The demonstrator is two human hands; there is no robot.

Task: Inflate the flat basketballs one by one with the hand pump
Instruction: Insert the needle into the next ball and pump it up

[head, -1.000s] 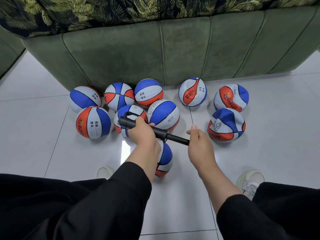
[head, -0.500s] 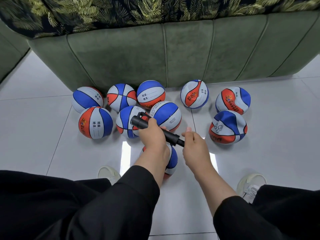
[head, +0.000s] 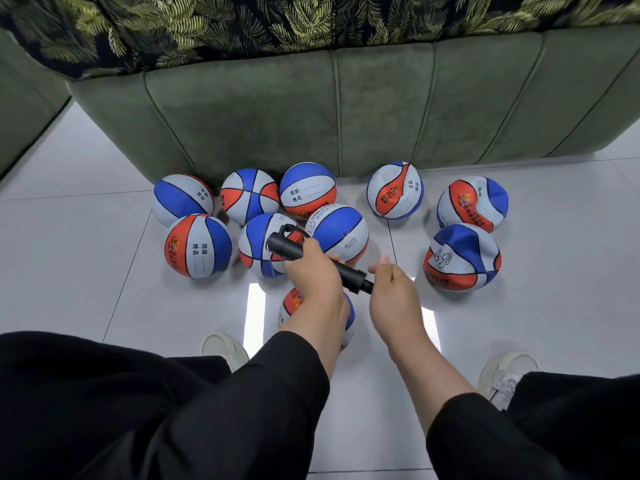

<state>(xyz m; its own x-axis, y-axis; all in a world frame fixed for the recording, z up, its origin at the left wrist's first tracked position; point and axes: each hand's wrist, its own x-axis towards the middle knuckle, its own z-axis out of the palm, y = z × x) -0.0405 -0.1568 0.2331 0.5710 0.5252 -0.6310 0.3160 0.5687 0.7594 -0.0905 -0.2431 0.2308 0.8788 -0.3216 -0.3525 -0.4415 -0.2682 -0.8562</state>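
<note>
A green sofa (head: 346, 109) is filling the top of the frame. Below it, ten balls (head: 197, 245) are sitting on the floor (head: 69, 289); those at right are looking dented, soft and likely light. At center, the left hand (head: 311, 271) is gripping the pump (head: 313, 259) barrel. The right hand (head: 393, 289) is curling around its handle end. The pump looks rigid; the barrel seems the steadiest hold.

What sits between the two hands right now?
In the head view, only the black pump spans left hand to right hand.
</note>
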